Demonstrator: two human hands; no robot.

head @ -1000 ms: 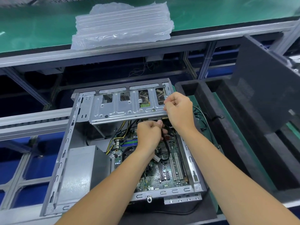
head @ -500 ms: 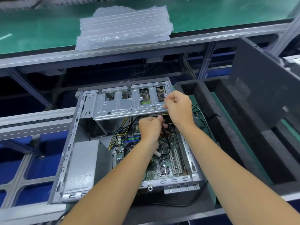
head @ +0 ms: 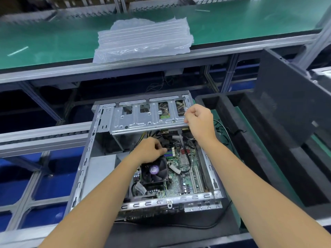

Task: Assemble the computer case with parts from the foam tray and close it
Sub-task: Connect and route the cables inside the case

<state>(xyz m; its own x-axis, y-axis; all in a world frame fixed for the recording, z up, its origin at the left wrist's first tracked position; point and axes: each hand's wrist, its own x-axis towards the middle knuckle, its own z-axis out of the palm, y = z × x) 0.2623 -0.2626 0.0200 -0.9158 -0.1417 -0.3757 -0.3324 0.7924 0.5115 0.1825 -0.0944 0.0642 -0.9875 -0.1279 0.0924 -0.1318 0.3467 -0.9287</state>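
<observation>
Item: computer case [head: 86, 158], open, side panel off, lying directly under both your hands; its silver frame edge runs left of your left hand.

Item: power supply box [head: 100, 169], grey, inside the case, left of and below your left hand.

Item: your left hand [head: 149, 150], reaching down into the case just above the CPU fan [head: 154, 170]. Its fingers are curled with the tips pinched at the connectors and cables near the blue slots; what exactly they hold is too small to tell.

Item: motherboard [head: 186, 176], green, between your two forearms, right of the fan.

Item: drive cage [head: 143, 119], silver, tilted up at the far end of the case, beyond your left hand and just left of your right hand.

Item: your right hand [head: 199, 119], fingers curled, gripping the right-hand corner of the drive cage.

Item: foam tray [head: 232, 126], black, on the bench just right of your right hand and forearm, beside the case.

Item: dark side panel [head: 286, 111], standing tilted in the tray, well right of your right hand.

Item: plastic air-cushion packaging [head: 143, 40], clear, on the green bench far beyond both hands.
</observation>
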